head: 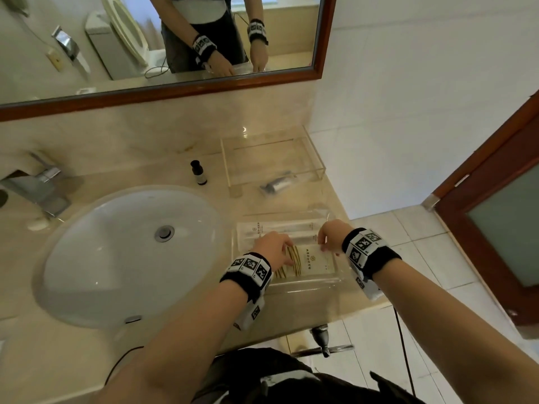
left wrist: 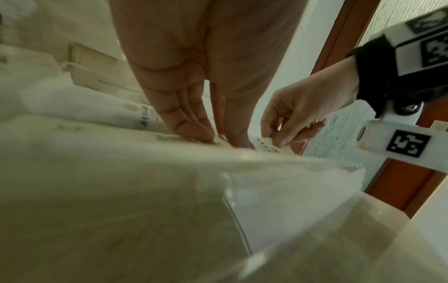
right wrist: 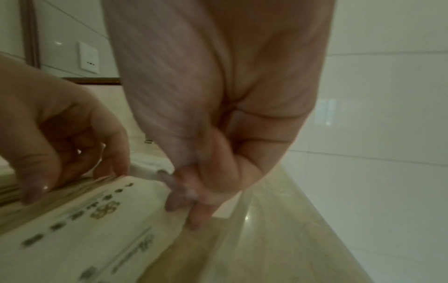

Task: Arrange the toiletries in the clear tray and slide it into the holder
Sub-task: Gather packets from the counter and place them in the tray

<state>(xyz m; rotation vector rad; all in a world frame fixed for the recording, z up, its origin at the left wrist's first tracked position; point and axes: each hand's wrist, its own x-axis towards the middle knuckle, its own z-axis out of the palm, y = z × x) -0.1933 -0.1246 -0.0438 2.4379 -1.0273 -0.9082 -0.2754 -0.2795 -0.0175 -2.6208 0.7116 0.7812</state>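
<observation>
The clear tray lies on the counter's near right corner; its wall fills the lower part of the left wrist view. Long white packets lie in its far half. A cream packet with gold stripes and printed text sits in the near half. My left hand pinches its left, striped end between fingers and thumb. My right hand pinches its serrated right edge. The clear holder stands behind, against the wall.
A grey tube in a wrapper lies in front of the holder, and a small dark bottle stands to its left. The white sink and chrome tap take up the left. The counter ends just right of the tray.
</observation>
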